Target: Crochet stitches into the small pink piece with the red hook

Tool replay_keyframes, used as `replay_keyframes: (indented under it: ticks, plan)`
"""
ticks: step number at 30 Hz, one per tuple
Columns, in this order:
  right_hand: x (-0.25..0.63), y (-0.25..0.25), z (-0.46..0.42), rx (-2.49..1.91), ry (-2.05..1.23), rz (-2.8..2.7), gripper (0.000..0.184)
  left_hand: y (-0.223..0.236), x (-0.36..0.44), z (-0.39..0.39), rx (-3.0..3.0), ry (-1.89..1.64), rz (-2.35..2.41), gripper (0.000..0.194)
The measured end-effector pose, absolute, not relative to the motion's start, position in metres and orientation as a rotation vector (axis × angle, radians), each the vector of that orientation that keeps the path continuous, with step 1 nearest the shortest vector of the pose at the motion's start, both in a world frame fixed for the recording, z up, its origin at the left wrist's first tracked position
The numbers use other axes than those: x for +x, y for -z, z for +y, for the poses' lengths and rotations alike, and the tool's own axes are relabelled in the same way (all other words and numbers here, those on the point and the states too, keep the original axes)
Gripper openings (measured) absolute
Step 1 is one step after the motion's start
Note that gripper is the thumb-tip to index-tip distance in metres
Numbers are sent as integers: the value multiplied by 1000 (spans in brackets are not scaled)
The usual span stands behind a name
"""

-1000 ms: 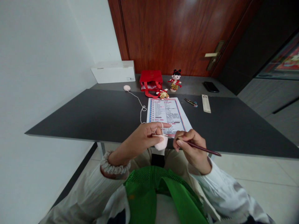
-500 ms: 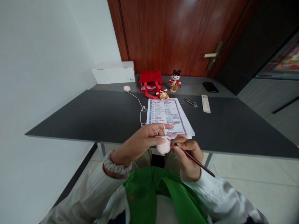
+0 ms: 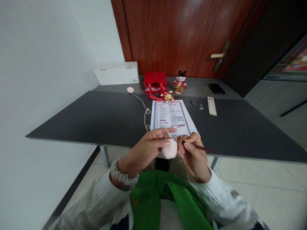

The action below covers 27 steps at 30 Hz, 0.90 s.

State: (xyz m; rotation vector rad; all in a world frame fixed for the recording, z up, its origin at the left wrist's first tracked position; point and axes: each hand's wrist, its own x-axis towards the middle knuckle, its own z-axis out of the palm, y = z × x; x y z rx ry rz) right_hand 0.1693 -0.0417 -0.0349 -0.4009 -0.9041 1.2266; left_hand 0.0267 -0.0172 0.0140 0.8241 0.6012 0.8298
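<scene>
Pinched in my left hand point(image 3: 151, 145) is a pale pink crochet piece point(image 3: 169, 149), small and rounded like a cup. Yarn runs up from it over my raised left index finger. My right hand point(image 3: 194, 153) grips a crochet hook point(image 3: 202, 147) by its dark reddish handle. The hook's thin metal shaft reaches left to the upper edge of the piece; its tip is too small to make out. A strand of pale yarn point(image 3: 145, 111) trails across the table to a small pink yarn ball point(image 3: 130, 90).
Under my hands lie printed sheets point(image 3: 174, 116) on the dark table point(image 3: 96, 115). Behind them are a red bag point(image 3: 155, 80), a doll lying down point(image 3: 167, 95) and a standing doll point(image 3: 180, 82). Small scissors point(image 3: 196, 104), a pale flat packet point(image 3: 212, 106), a black phone point(image 3: 216, 89) and a white box point(image 3: 117, 74) lie about.
The hook has swung from slanting down to the right to nearly level. My right hand has turned and risen slightly. The crochet piece sits a little further right in my left hand.
</scene>
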Motion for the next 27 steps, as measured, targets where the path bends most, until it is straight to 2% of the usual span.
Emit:
replay_keyframes:
  ticks: [6, 12, 20, 22, 27]
  plan:
    - [182, 32, -36, -357, -1264, -991, 16, -19, 26, -16, 913, -841, 632, 28]
    - [194, 28, -32, -351, -1269, -1077, 15, -22, 22, -14, 1034, -793, 689, 34]
    - [227, 15, -20, -446, -1301, -1426, 15, -29, 18, -11, 1356, -728, 763, 17]
    - [232, 9, -20, -524, -1250, -1536, 14, -32, 18, -12, 1433, -718, 800, 12]
    - [231, -5, -29, -670, -964, -1740, 15, -36, 20, -13, 1549, -773, 897, 17]
